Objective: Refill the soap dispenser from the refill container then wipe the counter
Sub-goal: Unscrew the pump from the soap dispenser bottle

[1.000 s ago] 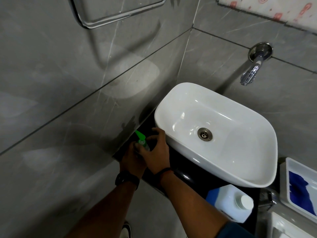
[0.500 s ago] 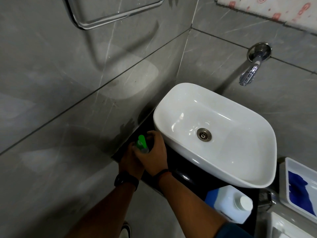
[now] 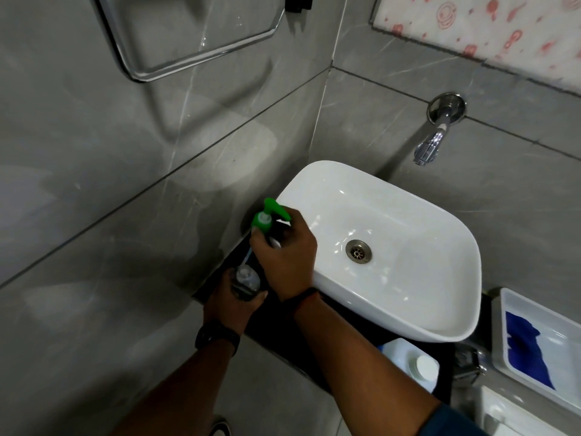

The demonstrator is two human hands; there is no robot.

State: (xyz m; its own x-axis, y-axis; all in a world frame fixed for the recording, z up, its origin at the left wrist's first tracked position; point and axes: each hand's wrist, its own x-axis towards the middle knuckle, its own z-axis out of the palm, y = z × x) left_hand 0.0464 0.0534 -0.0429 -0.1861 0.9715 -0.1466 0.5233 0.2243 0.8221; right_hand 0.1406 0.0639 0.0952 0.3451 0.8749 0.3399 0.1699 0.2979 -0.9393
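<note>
Left wrist: a black watch (image 3: 217,337) on a broad dark strap, its face turned away.
Right wrist: a thin dark band (image 3: 303,294) with a reddish tinge at one edge.
Right upper arm: the edge of a dark teal sleeve (image 3: 452,421) at the frame's bottom.
Forearms: bare from wrist to elbow.
Foot: a shoe (image 3: 220,427), partly visible below.

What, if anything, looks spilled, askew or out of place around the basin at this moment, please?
Nothing looks spilled or damaged. The green pump head is lifted off the dispenser bottle, but the right hand holds it deliberately while the left hand grips the bottle.
</note>
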